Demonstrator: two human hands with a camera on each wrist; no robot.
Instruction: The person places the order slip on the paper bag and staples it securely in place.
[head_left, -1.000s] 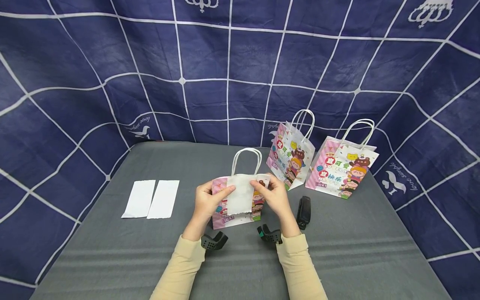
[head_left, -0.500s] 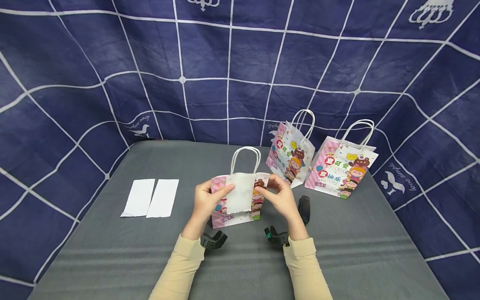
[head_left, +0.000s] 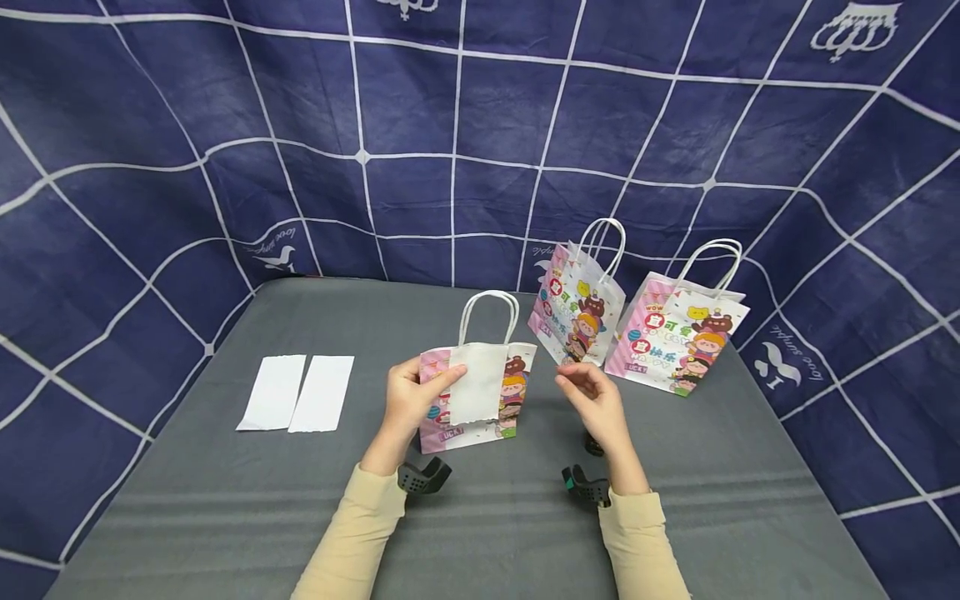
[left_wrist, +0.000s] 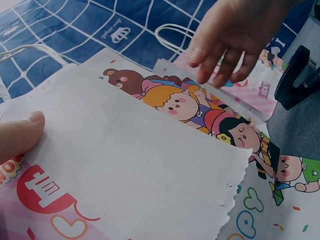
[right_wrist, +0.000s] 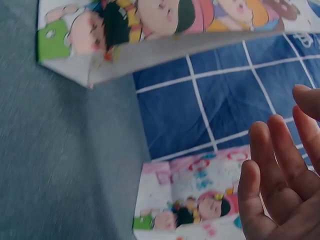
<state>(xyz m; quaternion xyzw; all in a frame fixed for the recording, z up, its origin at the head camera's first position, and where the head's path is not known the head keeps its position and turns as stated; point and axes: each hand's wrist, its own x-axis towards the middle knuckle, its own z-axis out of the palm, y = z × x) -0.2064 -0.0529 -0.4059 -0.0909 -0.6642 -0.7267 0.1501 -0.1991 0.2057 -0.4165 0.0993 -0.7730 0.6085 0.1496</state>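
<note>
My left hand [head_left: 407,402] pinches a small paper gift bag [head_left: 513,398] at its upper left edge, thumb in front. Under that thumb a blank white paper slip [head_left: 476,390] lies flat against the bag's printed front, its lower edge ragged. Two white twisted handles rise above the bag. To the right, my right hand [head_left: 602,410] is held in the air with fingers loosely bent and nothing in them. Below and behind it a black stapler [left_wrist: 296,79] lies on the table, mostly hidden by the hand in the head view.
Two matching gift bags stand at the back right, one angled [head_left: 577,308] and one facing forward [head_left: 671,333]. Two white paper slips, a left one [head_left: 272,392] and a right one [head_left: 322,393], lie on the grey table [head_left: 247,517]. A blue checked cloth [head_left: 405,208] hangs behind.
My right hand has let go of the bag and slip and moved right, over the stapler. The left hand keeps its pinch, and the slip stays against the bag.
</note>
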